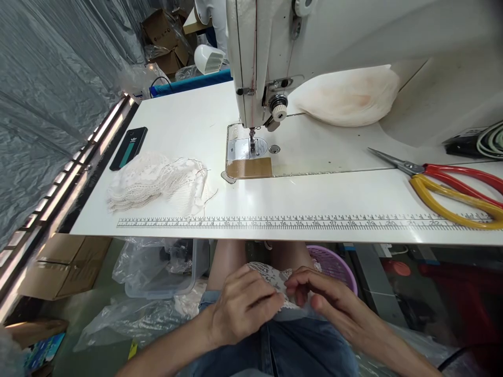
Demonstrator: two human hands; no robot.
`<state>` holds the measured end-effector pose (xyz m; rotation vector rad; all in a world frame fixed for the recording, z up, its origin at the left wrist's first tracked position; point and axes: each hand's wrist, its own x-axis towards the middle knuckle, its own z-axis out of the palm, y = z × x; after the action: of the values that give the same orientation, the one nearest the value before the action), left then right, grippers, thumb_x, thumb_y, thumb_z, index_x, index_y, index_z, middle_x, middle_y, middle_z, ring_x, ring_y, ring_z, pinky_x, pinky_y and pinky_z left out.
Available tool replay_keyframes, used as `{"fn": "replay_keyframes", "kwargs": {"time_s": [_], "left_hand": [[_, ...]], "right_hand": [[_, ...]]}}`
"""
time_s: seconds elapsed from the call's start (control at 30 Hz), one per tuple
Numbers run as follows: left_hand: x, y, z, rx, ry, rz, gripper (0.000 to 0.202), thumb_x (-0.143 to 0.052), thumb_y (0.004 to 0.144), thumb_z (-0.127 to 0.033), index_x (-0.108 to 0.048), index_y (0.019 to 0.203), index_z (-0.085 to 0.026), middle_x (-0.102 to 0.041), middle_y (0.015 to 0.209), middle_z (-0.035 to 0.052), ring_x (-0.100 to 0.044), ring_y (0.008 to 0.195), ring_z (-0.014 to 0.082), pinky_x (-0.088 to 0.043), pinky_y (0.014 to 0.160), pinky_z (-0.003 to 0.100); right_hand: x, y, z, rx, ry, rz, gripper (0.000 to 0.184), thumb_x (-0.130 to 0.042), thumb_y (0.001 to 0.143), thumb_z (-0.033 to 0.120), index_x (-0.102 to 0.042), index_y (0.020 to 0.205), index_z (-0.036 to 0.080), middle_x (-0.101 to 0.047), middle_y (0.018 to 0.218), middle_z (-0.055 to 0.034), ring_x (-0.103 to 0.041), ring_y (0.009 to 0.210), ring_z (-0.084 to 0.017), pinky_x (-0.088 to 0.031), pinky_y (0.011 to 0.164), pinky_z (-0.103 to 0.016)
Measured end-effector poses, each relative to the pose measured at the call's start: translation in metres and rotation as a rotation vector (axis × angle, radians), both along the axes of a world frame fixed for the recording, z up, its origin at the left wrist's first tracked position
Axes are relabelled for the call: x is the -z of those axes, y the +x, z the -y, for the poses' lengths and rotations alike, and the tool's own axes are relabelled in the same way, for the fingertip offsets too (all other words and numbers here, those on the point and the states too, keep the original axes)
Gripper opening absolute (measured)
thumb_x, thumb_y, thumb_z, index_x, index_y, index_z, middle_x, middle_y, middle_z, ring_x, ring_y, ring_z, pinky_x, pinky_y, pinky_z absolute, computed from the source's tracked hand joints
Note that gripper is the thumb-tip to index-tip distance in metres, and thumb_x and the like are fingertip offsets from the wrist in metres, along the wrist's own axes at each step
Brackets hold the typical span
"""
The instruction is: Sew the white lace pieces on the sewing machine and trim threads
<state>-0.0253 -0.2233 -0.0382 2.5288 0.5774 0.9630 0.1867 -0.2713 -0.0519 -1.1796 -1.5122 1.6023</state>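
Observation:
Below the table's front edge, over my lap, both hands pinch a small piece of white lace. My left hand is closed on its left side. My right hand grips its right side with thumb and fingers pressed together. On the white table lies a pile of similar white lace pieces at the left. The sewing machine stands at the back, its needle and presser foot over the metal plate.
Red and yellow handled scissors lie at the right. A black phone lies at the left near the edge. A printed ruler runs along the front. A cream cloth bundle sits behind the machine. A purple basket and plastic bin stand under the table.

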Motion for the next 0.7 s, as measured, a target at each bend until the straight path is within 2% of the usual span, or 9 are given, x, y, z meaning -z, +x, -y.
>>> {"fn": "replay_keyframes", "kwargs": {"time_s": [0.1,0.4,0.7], "left_hand": [[-0.002,0.000,-0.001,0.066,0.093,-0.063,0.016,-0.045,0.087,-0.010,-0.057,0.098,-0.012,-0.067,0.078,0.0054,-0.057,0.065,0.0135,-0.037,0.057,0.027],[0.004,0.003,-0.001,0.094,0.238,-0.076,0.017,-0.044,0.086,-0.009,-0.060,0.093,-0.008,-0.069,0.076,0.0086,-0.060,0.064,0.0147,-0.042,0.054,0.027],[0.007,0.003,0.003,0.136,0.246,-0.090,0.015,-0.048,0.082,-0.008,-0.061,0.089,-0.007,-0.069,0.079,0.0119,-0.060,0.065,0.0172,-0.040,0.054,0.030]], "right_hand": [[-0.001,0.001,-0.001,-0.009,-0.029,-0.024,0.034,-0.033,0.097,0.042,-0.060,0.098,0.021,-0.059,0.083,-0.0043,-0.057,0.076,-0.017,-0.046,0.070,-0.029],[-0.004,-0.006,-0.003,0.017,0.012,0.020,0.023,-0.048,0.093,0.037,-0.061,0.083,0.020,-0.057,0.077,-0.0013,-0.055,0.071,-0.015,-0.044,0.065,-0.026],[-0.003,-0.010,0.001,0.021,0.044,0.078,0.015,-0.051,0.092,0.030,-0.057,0.081,0.021,-0.057,0.079,0.0000,-0.054,0.073,-0.014,-0.041,0.065,-0.026]]}}
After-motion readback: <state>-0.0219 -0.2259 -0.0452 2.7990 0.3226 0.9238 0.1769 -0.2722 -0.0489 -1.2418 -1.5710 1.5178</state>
